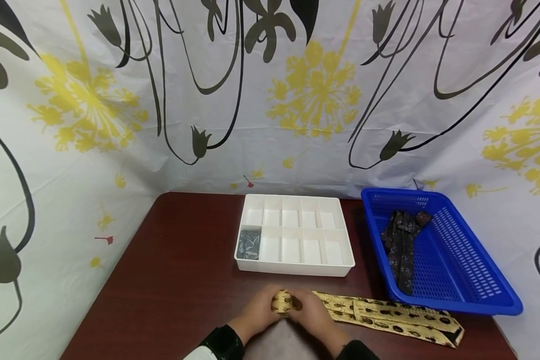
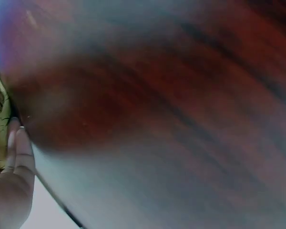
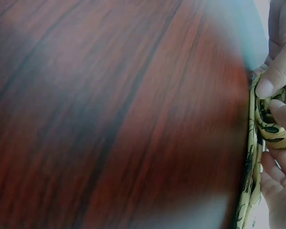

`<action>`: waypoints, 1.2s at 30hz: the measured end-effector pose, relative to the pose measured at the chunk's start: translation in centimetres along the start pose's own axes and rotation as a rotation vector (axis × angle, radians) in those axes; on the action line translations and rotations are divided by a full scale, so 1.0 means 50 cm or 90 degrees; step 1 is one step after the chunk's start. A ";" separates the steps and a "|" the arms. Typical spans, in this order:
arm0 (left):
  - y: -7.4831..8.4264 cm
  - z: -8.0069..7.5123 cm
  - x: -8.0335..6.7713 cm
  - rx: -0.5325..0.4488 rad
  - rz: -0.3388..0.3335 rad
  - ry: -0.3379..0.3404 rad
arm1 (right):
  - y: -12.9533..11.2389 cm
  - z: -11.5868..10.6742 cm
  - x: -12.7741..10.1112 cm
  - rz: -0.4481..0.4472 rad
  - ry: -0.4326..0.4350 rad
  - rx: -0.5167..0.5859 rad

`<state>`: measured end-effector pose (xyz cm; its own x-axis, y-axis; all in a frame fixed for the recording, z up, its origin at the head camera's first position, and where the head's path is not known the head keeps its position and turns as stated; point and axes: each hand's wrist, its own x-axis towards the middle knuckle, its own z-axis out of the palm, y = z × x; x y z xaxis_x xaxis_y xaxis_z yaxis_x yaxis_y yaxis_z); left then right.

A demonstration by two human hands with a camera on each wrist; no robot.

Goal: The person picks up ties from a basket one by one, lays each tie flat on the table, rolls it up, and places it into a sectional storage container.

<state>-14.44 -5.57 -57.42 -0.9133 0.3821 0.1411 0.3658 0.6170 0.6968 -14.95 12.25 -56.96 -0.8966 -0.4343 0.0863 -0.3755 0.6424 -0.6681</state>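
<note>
A yellow necktie (image 1: 387, 317) with dark insect prints lies lengthwise on the table, its wide pointed end toward the right. Its other end is wound into a small roll between the two hands. My left hand (image 1: 263, 306) grips the roll from the left, and my right hand (image 1: 314, 316) holds it from the right. From the right wrist, the spiral layers of the roll (image 3: 275, 129) show, with thumbs pressed against them. At the left edge of the left wrist view, fingers (image 2: 23, 155) lie along the yellow fabric.
Behind the hands stands a white divided box (image 1: 292, 269) with a grey patterned bundle (image 1: 249, 244) in its front left compartment. To the right, a blue basket (image 1: 472, 270) holds dark patterned neckties (image 1: 402, 245) and overlaps the yellow necktie's far edge. A printed cloth (image 1: 252, 110) hangs behind the table.
</note>
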 end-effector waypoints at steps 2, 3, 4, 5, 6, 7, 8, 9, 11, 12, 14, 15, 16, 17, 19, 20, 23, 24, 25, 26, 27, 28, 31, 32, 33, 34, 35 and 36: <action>-0.001 0.000 0.000 -0.002 -0.001 -0.001 | 0.003 0.001 -0.001 0.002 0.003 0.004; 0.000 0.000 0.000 0.003 -0.005 -0.003 | 0.003 0.001 -0.001 0.001 0.003 0.006; 0.001 -0.001 0.001 0.014 -0.007 -0.004 | 0.004 0.001 -0.001 -0.002 0.006 0.005; 0.002 -0.002 0.002 0.027 -0.010 -0.005 | 0.004 0.001 -0.001 -0.006 0.008 0.005; 0.004 -0.003 0.003 0.041 -0.013 -0.008 | 0.005 0.002 0.000 -0.009 0.008 0.003; 0.007 -0.004 0.004 0.061 -0.016 -0.009 | 0.005 0.003 0.001 -0.011 0.009 0.001; 0.010 -0.006 0.005 0.084 -0.019 -0.010 | 0.005 0.003 0.001 -0.014 0.010 -0.002; 0.014 -0.007 0.006 0.106 -0.023 -0.011 | 0.004 0.004 0.002 -0.015 0.011 -0.006; 0.024 -0.010 0.009 0.154 -0.038 -0.015 | 0.003 0.005 0.003 -0.016 0.012 -0.020; 0.030 -0.011 0.010 0.180 -0.050 -0.017 | 0.003 0.006 0.003 -0.015 0.011 -0.027; 0.043 -0.014 0.014 0.222 -0.084 -0.026 | 0.001 0.006 0.004 -0.016 0.013 -0.038; 0.049 -0.015 0.015 0.240 -0.105 -0.031 | 0.001 0.006 0.004 -0.016 0.012 -0.044; 0.055 -0.015 0.017 0.255 -0.124 -0.036 | 0.000 0.006 0.004 -0.017 0.012 -0.049; 0.061 -0.015 0.019 0.273 -0.139 -0.041 | -0.001 0.006 0.004 -0.018 0.013 -0.053; 0.070 -0.013 0.022 0.304 -0.160 -0.046 | -0.004 0.006 0.005 -0.019 0.010 -0.055; 0.074 -0.012 0.024 0.321 -0.164 -0.046 | -0.005 0.005 0.005 -0.018 0.007 -0.053; 0.081 -0.006 0.029 0.361 -0.172 -0.058 | -0.011 0.004 0.006 -0.011 -0.006 -0.038; 0.082 -0.004 0.030 0.366 -0.172 -0.059 | -0.013 0.003 0.006 -0.006 -0.012 -0.032; 0.082 -0.003 0.031 0.369 -0.176 -0.067 | -0.014 0.004 0.006 -0.002 -0.016 -0.026; 0.081 -0.002 0.031 0.370 -0.180 -0.074 | -0.015 0.005 0.006 0.001 -0.018 -0.023; 0.080 -0.002 0.031 0.368 -0.185 -0.083 | -0.015 0.006 0.006 0.004 -0.019 -0.022; 0.078 -0.002 0.030 0.366 -0.184 -0.088 | -0.015 0.006 0.005 0.007 -0.020 -0.020; 0.068 -0.005 0.024 0.338 -0.165 -0.086 | -0.012 0.009 0.005 0.007 -0.011 -0.016; 0.064 -0.007 0.021 0.319 -0.151 -0.079 | -0.012 0.009 0.005 0.005 -0.007 -0.013; 0.058 -0.008 0.018 0.293 -0.134 -0.071 | -0.010 0.009 0.005 0.003 -0.004 -0.008; 0.051 -0.010 0.015 0.267 -0.114 -0.062 | -0.008 0.008 0.005 0.000 0.000 -0.004; 0.045 -0.011 0.012 0.232 -0.096 -0.054 | -0.007 0.008 0.005 -0.003 0.003 0.000; 0.037 -0.012 0.010 0.198 -0.079 -0.048 | -0.005 0.008 0.005 -0.007 0.007 0.002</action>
<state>-14.33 -4.64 -55.66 -0.9424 0.3345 0.0082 0.3012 0.8372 0.4565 -14.97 11.75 -57.05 -0.8950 -0.4345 0.1012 -0.3842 0.6354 -0.6698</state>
